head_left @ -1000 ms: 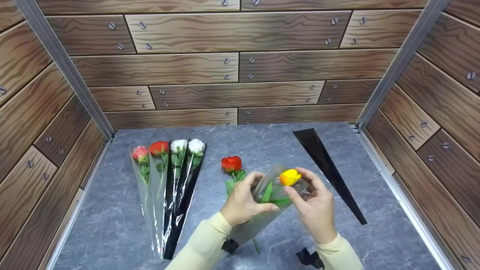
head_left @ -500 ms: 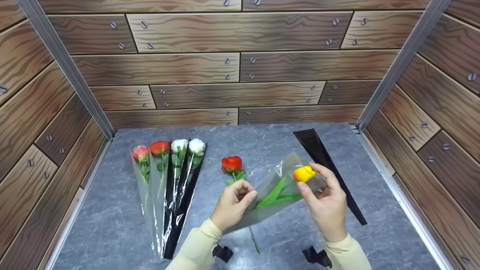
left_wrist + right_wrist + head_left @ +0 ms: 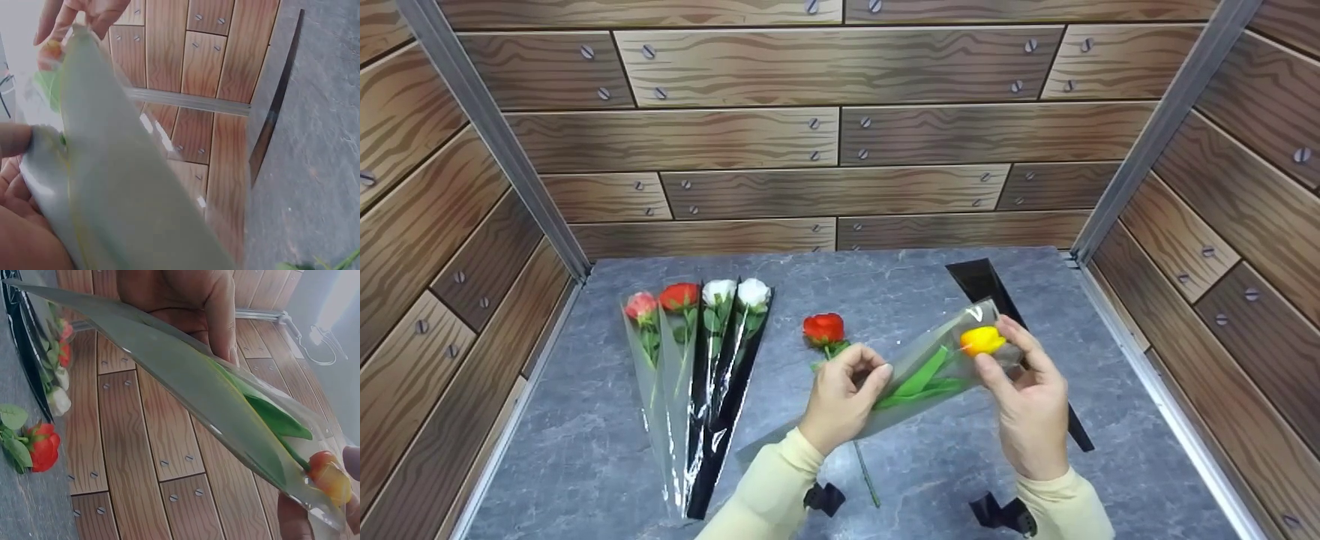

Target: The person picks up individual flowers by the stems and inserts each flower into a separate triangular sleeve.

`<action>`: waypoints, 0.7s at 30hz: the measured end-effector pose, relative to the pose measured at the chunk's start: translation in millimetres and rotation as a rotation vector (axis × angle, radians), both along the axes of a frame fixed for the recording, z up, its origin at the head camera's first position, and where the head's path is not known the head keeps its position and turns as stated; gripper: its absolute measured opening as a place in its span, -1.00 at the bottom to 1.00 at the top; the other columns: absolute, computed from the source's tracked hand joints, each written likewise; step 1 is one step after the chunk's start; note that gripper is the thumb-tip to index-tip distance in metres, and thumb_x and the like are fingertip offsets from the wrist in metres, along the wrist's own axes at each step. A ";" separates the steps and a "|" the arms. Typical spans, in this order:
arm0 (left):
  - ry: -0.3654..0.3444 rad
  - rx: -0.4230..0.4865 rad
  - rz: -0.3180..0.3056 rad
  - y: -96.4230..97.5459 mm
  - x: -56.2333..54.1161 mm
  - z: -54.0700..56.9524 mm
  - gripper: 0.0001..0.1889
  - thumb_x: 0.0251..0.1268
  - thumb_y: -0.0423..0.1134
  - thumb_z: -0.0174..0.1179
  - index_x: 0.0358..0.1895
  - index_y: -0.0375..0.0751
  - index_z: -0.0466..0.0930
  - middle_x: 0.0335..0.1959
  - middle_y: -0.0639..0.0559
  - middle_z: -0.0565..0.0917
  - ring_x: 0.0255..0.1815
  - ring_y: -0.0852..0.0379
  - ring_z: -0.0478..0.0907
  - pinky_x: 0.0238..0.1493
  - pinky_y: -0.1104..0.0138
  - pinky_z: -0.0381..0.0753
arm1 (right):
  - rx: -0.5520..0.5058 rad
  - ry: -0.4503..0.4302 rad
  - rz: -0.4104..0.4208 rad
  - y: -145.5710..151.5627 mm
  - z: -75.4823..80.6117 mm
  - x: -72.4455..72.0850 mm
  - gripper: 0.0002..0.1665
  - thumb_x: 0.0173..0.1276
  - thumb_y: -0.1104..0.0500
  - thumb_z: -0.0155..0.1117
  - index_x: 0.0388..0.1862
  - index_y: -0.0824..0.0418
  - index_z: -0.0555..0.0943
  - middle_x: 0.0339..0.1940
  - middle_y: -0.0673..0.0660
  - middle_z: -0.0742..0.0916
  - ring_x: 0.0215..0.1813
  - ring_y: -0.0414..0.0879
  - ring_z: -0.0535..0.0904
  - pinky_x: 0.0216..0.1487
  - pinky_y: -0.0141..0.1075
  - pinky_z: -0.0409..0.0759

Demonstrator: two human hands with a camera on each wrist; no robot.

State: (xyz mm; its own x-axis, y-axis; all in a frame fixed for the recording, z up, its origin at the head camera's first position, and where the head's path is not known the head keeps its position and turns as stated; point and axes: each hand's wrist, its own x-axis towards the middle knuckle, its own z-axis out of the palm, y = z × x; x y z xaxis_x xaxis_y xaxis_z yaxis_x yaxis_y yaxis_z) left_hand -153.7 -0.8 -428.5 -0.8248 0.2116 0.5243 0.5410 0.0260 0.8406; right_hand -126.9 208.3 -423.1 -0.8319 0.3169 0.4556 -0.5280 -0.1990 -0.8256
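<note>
A yellow-orange artificial tulip (image 3: 982, 341) with green leaves lies inside a clear, frosted flower sleeve (image 3: 169, 377), slanting up to the right above the table. My left hand (image 3: 844, 397) pinches the sleeve partway down, beside the leaves, with thumb and fingers. At the wide mouth my right hand (image 3: 1031, 405) grips the film with its thumb near the bloom and fingers behind. Whether those fingers also press the bloom itself, I cannot tell. The sleeve's narrow end passes behind my left wrist. Beneath the sleeve a loose red rose (image 3: 823, 328) lies on the table, partly covered.
On the left lie a pink rose (image 3: 640, 306), a red wrapped rose (image 3: 679, 295) and two white roses (image 3: 753, 292) in sleeves. A black sleeve (image 3: 971, 277) lies at the back right, partly behind my right hand. Wooden-patterned walls (image 3: 735, 139) enclose the grey table (image 3: 555, 450).
My left hand has slid from near the sleeve's mouth down its length. The tulip, sleeve and right hand have moved right and slightly up. The sleeve now lies straighter around the tulip.
</note>
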 end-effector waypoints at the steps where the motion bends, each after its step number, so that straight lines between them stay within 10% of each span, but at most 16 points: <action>1: 0.010 0.002 0.014 1.0 0.4 0.4 -0.92 0.26 -0.52 0.18 -0.40 -0.39 0.52 -0.49 -0.14 0.63 -0.49 0.20 0.50 -0.41 0.39 0.52 | -0.029 -0.005 0.012 0.7 0.6 0.3 -0.46 0.19 0.60 0.21 0.20 0.55 0.42 0.29 0.32 0.43 0.05 0.02 0.54 -0.02 -0.37 0.57; 7: 0.044 0.029 0.044 1.4 0.3 -1.3 -0.91 0.27 -0.52 0.17 -0.40 -0.37 0.52 -0.50 -0.11 0.62 -0.51 0.20 0.46 -0.44 0.38 0.48 | -0.167 -0.046 0.056 7.8 2.7 0.3 -0.42 0.35 0.51 0.09 0.36 0.40 0.30 0.26 0.34 0.42 -0.07 -0.01 0.61 -0.12 -0.22 0.64; 14: 0.072 0.056 0.020 -5.0 -3.8 -9.3 -0.92 0.27 -0.53 0.17 -0.38 -0.39 0.50 -0.49 -0.13 0.62 -0.48 0.20 0.48 -0.42 0.36 0.50 | -0.258 0.024 0.121 15.2 1.0 -2.1 -0.75 0.48 0.30 0.03 -0.20 0.53 0.53 -0.14 0.27 0.68 -0.19 0.00 0.66 -0.22 -0.23 0.65; 21: 0.010 0.031 0.005 -6.8 -17.6 -36.0 -0.96 0.32 -0.39 0.19 -0.30 -0.28 0.53 -0.45 -0.01 0.64 -0.47 0.22 0.51 -0.43 0.37 0.53 | -0.076 0.160 -0.024 14.9 1.6 -3.1 -0.97 0.25 0.60 0.14 -0.38 0.63 0.53 -0.27 0.29 0.72 -0.44 -0.11 0.59 -0.39 -0.39 0.60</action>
